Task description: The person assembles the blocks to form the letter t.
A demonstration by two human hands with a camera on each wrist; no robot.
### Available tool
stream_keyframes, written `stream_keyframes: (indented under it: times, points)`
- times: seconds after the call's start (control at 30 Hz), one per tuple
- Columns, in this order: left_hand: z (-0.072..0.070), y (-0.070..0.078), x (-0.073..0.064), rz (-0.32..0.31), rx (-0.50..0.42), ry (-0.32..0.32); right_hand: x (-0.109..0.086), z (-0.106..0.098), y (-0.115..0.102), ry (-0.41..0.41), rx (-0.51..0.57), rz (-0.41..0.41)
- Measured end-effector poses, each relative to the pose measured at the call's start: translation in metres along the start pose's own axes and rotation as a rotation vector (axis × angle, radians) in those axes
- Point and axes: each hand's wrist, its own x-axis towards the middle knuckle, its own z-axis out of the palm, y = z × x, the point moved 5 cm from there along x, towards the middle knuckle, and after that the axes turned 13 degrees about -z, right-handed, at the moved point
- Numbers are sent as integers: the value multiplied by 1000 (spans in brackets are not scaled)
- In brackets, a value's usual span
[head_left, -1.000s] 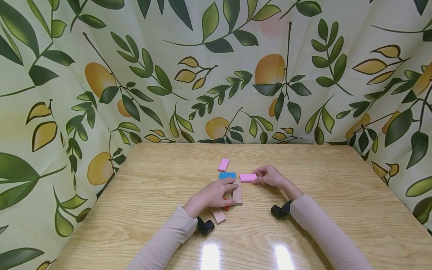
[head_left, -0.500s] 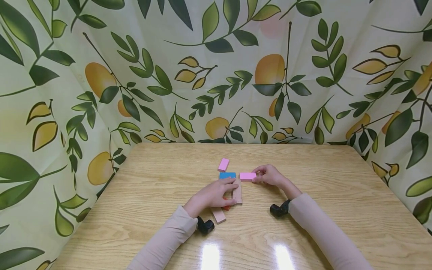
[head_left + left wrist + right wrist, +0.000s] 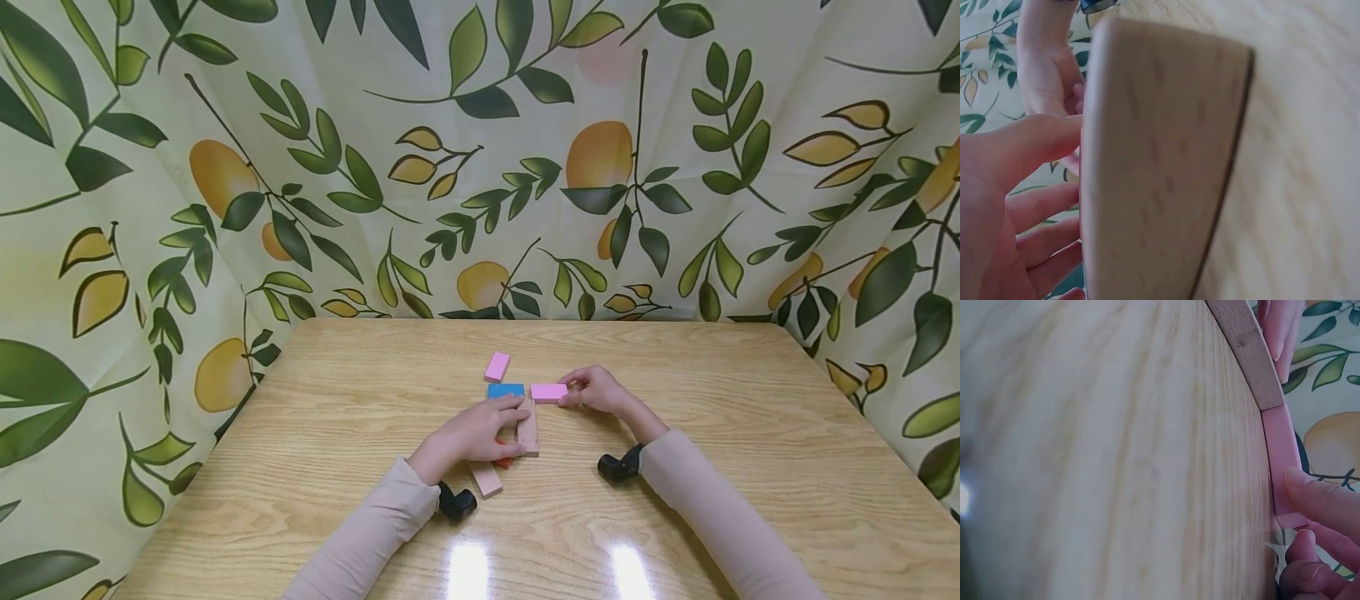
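The right hand (image 3: 597,392) pinches one end of a pink wooden block (image 3: 548,393), thumb on its near side. In the right wrist view this pink block (image 3: 1284,450) lies flat on the table, its far end at the corner of a plain wooden block (image 3: 1249,353). The left hand (image 3: 476,429) rests over a group of blocks with fingers spread. Its fingertips touch the plain block (image 3: 527,429) and reach beside a blue block (image 3: 506,390). Under the hand a red block (image 3: 504,458) is mostly hidden. A pale pinkish block (image 3: 486,479) sticks out below the palm.
A second pink block (image 3: 497,367) lies apart, behind the blue block. The wooden table (image 3: 360,375) ends at a leaf-patterned curtain (image 3: 480,167). Black wrist cameras (image 3: 619,467) sit at both cuffs, close above the table.
The right hand has slid the pink block slightly left, toward the top of the plain block. The left hand has stayed in place.
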Motion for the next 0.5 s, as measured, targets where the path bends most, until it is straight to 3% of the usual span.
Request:
stream_keyframes:
  times: [0.5]
  points:
    - [-2, 1, 0, 2, 2, -1, 1, 2, -2, 3, -10, -3]
